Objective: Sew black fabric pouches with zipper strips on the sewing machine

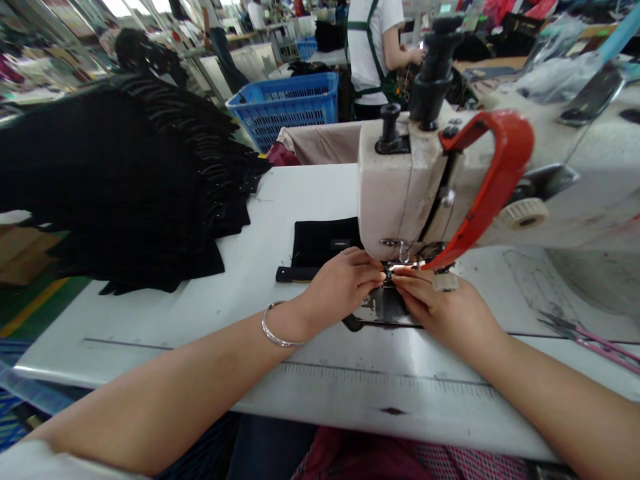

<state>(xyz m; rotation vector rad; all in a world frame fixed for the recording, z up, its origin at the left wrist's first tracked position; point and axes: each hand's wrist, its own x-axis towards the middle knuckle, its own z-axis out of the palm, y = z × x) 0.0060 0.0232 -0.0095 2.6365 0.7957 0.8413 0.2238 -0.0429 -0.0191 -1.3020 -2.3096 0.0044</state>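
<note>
A white sewing machine (390, 193) with a red curved guard (505, 173) stands on the white table. My left hand (345, 283), with a silver bracelet at the wrist, has its fingers pressed together on the black fabric piece (320, 243) at the needle area. This piece lies flat behind that hand, bears a small label and has a folded strip along its front edge. My right hand (440, 300) meets it from the other side, fingertips pinched together close to the presser foot. What lies between the right fingertips is too small to make out.
A large stack of black fabric pieces (125, 180) covers the table's left part. Pink-handled scissors (595, 340) lie at the right. Behind the table are a blue basket (285, 107) and a person in a white shirt (370, 53). A ruler scale runs along the front edge.
</note>
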